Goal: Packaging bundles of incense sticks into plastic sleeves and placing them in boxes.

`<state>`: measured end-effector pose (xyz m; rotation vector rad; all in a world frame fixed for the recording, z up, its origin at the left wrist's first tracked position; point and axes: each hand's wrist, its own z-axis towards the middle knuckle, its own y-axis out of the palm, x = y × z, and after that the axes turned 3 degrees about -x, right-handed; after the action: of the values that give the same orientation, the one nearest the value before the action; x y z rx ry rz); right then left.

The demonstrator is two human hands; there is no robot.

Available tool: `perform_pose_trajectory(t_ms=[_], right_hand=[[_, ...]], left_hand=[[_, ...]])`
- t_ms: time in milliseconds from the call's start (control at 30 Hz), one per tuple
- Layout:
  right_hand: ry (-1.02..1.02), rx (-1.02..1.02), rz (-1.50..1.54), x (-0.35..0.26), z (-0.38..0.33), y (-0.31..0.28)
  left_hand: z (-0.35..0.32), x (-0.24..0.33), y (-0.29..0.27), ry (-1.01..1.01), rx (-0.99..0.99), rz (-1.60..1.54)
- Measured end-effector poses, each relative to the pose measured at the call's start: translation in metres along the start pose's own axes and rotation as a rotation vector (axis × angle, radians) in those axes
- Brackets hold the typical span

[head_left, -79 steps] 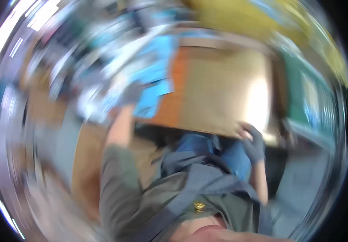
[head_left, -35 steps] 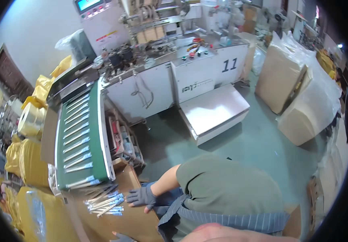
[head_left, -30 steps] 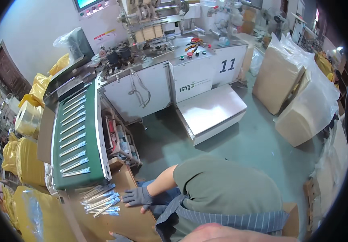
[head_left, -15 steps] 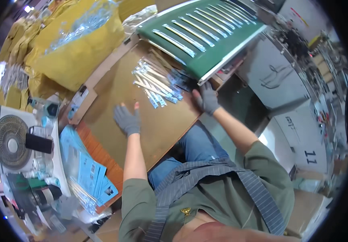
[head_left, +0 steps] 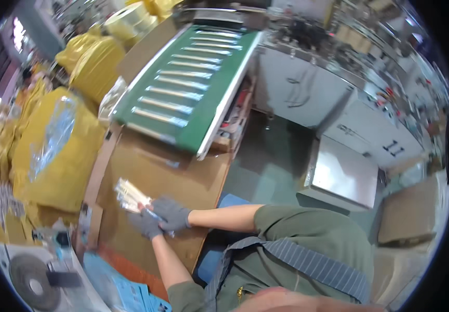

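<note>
A bundle of wrapped chopsticks (head_left: 130, 192), pale slim sticks in clear wrappers with blue ends, lies between my hands above the brown board (head_left: 203, 179). My left hand (head_left: 145, 224), in a grey glove with bare fingertips, is closed round the near side of the bundle. From the right, my right hand (head_left: 172, 213), gloved alike, crosses close beside it and grips the same sticks. Its fingers are partly hidden. More wrapped chopsticks (head_left: 170, 107) lie in a spaced row across the green conveyor belt (head_left: 193, 135).
The belt's end overhangs the board's far side. Yellow sacks (head_left: 58, 151) crowd the left. Blue printed packages (head_left: 125, 288) and a fan (head_left: 34, 286) sit at the lower left. A white-topped box (head_left: 344, 171) stands on the floor at right, before grey cabinets (head_left: 308, 86).
Both hands, apart and open before, have come together round the chopsticks, which are gathered from a loose pile into a bundle. The head view has swung to the right.
</note>
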<state>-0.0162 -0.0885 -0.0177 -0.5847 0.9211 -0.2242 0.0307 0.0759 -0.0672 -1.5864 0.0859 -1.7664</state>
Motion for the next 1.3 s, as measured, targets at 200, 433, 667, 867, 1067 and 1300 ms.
perform_pose_trajectory(t_ms=[200,433,667,867,1067,1300], right_hand=[[0.12,-0.087,0.199,0.023,-0.033,-0.088],[-0.081,0.106,-0.171,0.027,-0.059,-0.093],[-0.109,0.069,-0.224,0.025,-0.06,-0.096],[-0.11,0.062,-0.238,0.023,-0.061,-0.098],[-0.114,0.049,-0.26,0.027,-0.061,-0.096],[-0.125,0.056,-0.262,0.024,-0.061,-0.097]], left_hand=[[-0.015,0.041,-0.045,0.074,-0.092,0.381],[-0.018,0.036,-0.046,0.16,0.024,0.553],[-0.022,0.045,-0.044,0.019,0.086,0.789],[-0.018,0.02,-0.033,0.003,0.168,0.877],[-0.017,0.019,-0.03,0.031,0.187,0.853],[-0.018,0.02,-0.031,0.007,0.157,0.859]])
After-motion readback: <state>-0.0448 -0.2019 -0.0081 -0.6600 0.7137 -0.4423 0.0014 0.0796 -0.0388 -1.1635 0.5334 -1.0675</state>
